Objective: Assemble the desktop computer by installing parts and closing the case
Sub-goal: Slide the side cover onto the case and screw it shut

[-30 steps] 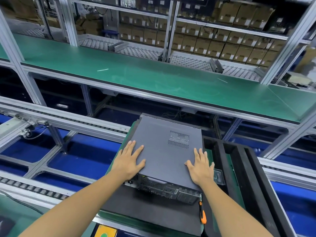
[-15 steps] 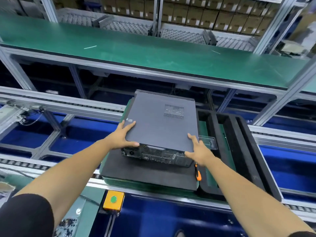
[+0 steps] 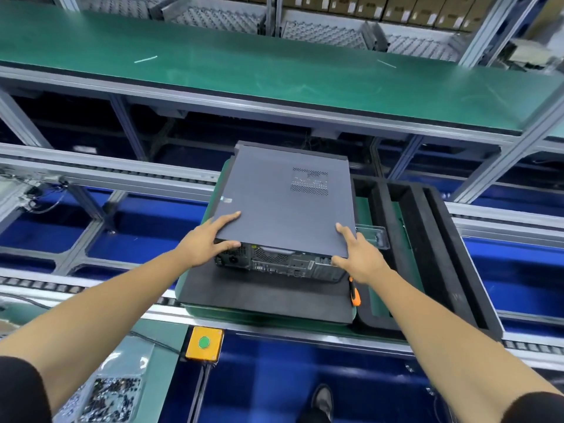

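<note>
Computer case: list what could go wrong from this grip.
1. The left hand and right hand hold only the near corners of the computer case; if lifted this way, the far end could sag or slip.
2. The orange-handled screwdriver lies just beside the right wrist on the black foam pad; a pull back may knock it off.
3. The clear plastic tray sits close to the case's right side and could be bumped.
</note>
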`<state>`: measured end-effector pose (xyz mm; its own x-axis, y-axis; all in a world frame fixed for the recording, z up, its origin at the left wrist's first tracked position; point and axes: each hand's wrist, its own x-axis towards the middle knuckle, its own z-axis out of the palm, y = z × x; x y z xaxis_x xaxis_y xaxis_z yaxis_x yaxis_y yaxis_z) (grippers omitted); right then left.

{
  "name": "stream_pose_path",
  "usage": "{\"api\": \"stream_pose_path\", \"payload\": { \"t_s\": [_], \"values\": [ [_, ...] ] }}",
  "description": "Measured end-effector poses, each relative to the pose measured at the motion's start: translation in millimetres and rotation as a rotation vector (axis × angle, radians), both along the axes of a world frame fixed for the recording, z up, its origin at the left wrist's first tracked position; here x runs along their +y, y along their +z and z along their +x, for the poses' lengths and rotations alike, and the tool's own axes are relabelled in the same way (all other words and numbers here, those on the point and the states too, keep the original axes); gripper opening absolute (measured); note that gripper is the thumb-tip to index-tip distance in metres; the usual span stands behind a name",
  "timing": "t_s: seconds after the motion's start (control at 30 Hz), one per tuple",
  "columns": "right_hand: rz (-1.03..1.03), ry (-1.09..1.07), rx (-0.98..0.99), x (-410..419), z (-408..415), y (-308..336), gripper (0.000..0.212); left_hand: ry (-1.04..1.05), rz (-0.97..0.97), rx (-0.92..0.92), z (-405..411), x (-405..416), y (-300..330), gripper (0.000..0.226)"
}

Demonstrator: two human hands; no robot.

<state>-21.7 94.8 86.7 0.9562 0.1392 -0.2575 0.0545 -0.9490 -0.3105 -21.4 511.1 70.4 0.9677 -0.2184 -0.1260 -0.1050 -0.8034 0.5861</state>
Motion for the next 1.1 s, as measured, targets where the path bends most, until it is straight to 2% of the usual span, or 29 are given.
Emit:
{"api": "stream_pose_path", "payload": {
  "t_s": [0.07,0.1,0.17,0.23,0.3,0.43,0.6,0.77,0.9,1.1],
  "values": [
    [-0.051,-0.020,0.053,1.6,0.8,1.6,0.088,0.005,0.050,0.135,0.9,-0.6,3.9,0.083],
    [-0.104,-0.016,0.049,3.7,3.1,1.0,0.091,-0.004,0.122,0.138,3.1,-1.2,6.9,0.085],
    [-0.244,0.061,-0.012,12.2,5.4,1.0,0.100,-0.084,0.330,-0.006,6.4,-8.6,13.7,0.097],
    [-0.297,0.137,-0.076,20.5,7.2,-1.1,0.104,-0.150,0.487,-0.115,7.3,-19.5,19.9,0.115],
    [-0.285,0.141,-0.104,23.0,5.2,-3.5,0.104,-0.139,0.561,-0.166,1.2,-27.1,18.0,0.113],
    [-0.265,0.165,-0.130,14.5,-0.6,-8.3,0.096,-0.108,0.583,-0.217,-8.3,-25.6,7.6,0.096],
    [-0.301,0.196,-0.141,9.5,10.2,0.1,0.095,-0.170,0.702,-0.237,5.9,-24.5,15.2,0.101],
    [-0.312,0.204,-0.177,9.9,6.3,-3.7,0.093,-0.193,0.711,-0.288,3.2,-22.3,9.4,0.097],
    [-0.354,0.256,-0.209,6.7,9.5,-0.6,0.094,-0.292,0.842,-0.343,13.0,-14.0,11.6,0.099],
    [-0.425,0.291,-0.241,6.4,18.6,5.6,0.094,-0.267,0.832,-0.236,16.3,-22.1,14.6,0.098]
  ]
}}
